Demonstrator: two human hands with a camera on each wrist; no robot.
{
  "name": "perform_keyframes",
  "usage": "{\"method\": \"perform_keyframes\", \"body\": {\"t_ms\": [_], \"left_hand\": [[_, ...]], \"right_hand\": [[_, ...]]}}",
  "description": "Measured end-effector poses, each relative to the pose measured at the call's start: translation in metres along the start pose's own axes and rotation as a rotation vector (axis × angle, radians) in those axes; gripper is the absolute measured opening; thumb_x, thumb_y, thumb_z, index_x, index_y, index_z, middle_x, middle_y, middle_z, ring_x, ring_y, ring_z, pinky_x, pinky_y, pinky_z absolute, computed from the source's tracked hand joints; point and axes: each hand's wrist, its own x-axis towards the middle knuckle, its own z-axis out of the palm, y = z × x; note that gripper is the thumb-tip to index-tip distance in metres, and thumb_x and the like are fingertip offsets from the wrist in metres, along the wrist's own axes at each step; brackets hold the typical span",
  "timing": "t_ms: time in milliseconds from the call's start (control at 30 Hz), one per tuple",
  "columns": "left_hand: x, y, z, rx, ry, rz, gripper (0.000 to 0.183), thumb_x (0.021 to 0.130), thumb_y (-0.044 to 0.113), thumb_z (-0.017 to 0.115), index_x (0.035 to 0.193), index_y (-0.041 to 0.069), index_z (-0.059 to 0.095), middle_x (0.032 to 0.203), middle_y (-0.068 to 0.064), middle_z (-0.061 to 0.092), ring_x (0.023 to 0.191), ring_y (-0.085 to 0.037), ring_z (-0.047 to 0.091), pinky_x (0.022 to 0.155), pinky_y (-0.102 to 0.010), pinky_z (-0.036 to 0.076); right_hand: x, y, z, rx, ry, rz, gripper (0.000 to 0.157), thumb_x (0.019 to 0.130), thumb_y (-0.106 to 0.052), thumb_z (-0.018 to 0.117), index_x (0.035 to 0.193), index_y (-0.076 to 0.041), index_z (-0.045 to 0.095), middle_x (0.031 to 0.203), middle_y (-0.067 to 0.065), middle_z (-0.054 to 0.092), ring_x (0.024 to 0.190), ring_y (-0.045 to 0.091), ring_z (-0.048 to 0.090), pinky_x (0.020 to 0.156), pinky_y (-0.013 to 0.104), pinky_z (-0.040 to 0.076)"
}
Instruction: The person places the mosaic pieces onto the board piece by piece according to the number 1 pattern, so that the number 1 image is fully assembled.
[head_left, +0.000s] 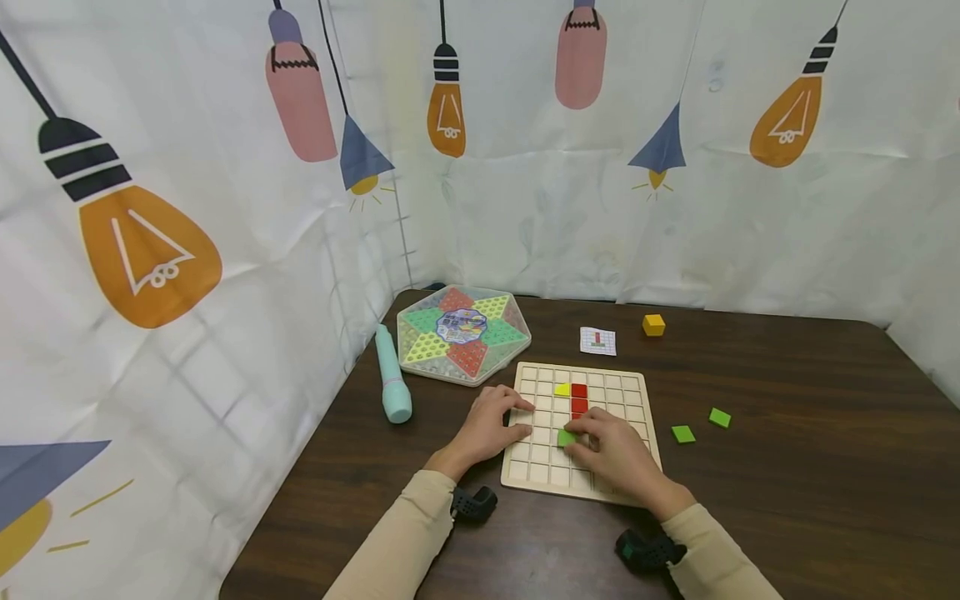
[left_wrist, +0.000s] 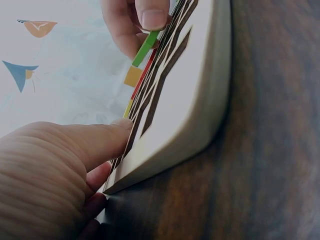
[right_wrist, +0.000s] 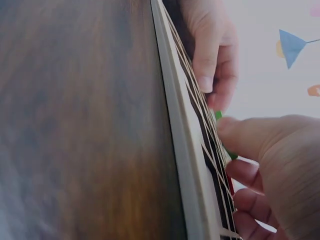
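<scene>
A light wooden board point(head_left: 536, 473) with a square grid lies on the dark table. My left hand point(head_left: 486, 425) holds its left edge, the thumb lying on top in the left wrist view and other fingers curled by the edge. Between thumb and fingers my right hand point(head_left: 618, 454) pinches a green square tile point(left_wrist: 145, 48), tilted against the board's surface. Red square tiles point(head_left: 579, 405) form a column on the grid, its lower end partly hidden by the right fingers. Beside the top red one sits a yellow triangular tile point(head_left: 562, 390).
Two loose green tiles point(head_left: 683, 434) lie right of the board. Behind it are a small card with a printed grid pattern point(head_left: 597, 341) and a yellow cube point(head_left: 654, 325). A hexagonal Chinese checkers box point(head_left: 465, 333) and a mint-green microphone-shaped object point(head_left: 393, 379) lie at the left.
</scene>
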Motion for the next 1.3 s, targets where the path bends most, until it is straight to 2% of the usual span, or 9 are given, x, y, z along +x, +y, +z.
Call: {"method": "perform_keyframes", "body": {"t_ms": [333, 633, 867, 1100, 1300], "left_hand": [[0.000, 0.001, -0.001, -0.001, 0.002, -0.005, 0.024, 0.089, 0.023, 0.073, 0.113, 0.017, 0.071, 0.114, -0.002, 0.057, 0.115, -0.024, 0.046, 0.101, -0.047, 0.035], [0.001, 0.001, 0.000, 0.012, 0.003, 0.004, 0.025, 0.089, 0.023, 0.073, 0.113, 0.017, 0.071, 0.115, -0.002, 0.057, 0.115, -0.024, 0.046, 0.100, -0.047, 0.036], [0.002, -0.002, 0.001, 0.022, 0.007, 0.010, 0.024, 0.090, 0.024, 0.073, 0.112, 0.018, 0.071, 0.114, -0.002, 0.057, 0.114, -0.024, 0.046, 0.099, -0.048, 0.037], [0.003, -0.001, 0.002, 0.024, 0.006, -0.003, 0.024, 0.089, 0.024, 0.073, 0.112, 0.018, 0.072, 0.115, -0.002, 0.058, 0.116, -0.024, 0.046, 0.100, -0.048, 0.036], [0.003, -0.002, 0.001, 0.027, 0.001, -0.010, 0.024, 0.089, 0.025, 0.073, 0.113, 0.020, 0.071, 0.116, -0.001, 0.057, 0.116, -0.024, 0.046, 0.100, -0.048, 0.037]], "right_hand": [[0.001, 0.001, 0.007, -0.053, 0.030, -0.004, 0.024, 0.082, -0.026, 0.080, 0.104, -0.018, 0.076, 0.091, -0.012, 0.056, 0.070, 0.006, 0.044, 0.061, 0.023, 0.038], [0.002, -0.002, 0.009, -0.080, 0.060, -0.017, 0.025, 0.081, -0.024, 0.081, 0.104, -0.016, 0.077, 0.082, -0.011, 0.052, 0.063, 0.006, 0.040, 0.056, 0.022, 0.034], [0.003, -0.003, 0.013, -0.123, 0.059, -0.004, 0.024, 0.082, -0.029, 0.080, 0.104, -0.020, 0.077, 0.081, -0.013, 0.051, 0.062, 0.005, 0.039, 0.057, 0.022, 0.034], [0.003, -0.002, 0.013, -0.122, 0.060, -0.004, 0.023, 0.082, -0.030, 0.079, 0.103, -0.019, 0.076, 0.080, -0.014, 0.052, 0.062, 0.005, 0.040, 0.057, 0.023, 0.035], [0.002, -0.001, 0.009, -0.052, 0.051, 0.032, 0.024, 0.085, -0.030, 0.077, 0.106, -0.018, 0.075, 0.083, -0.016, 0.056, 0.068, 0.004, 0.047, 0.063, 0.025, 0.041]]}}
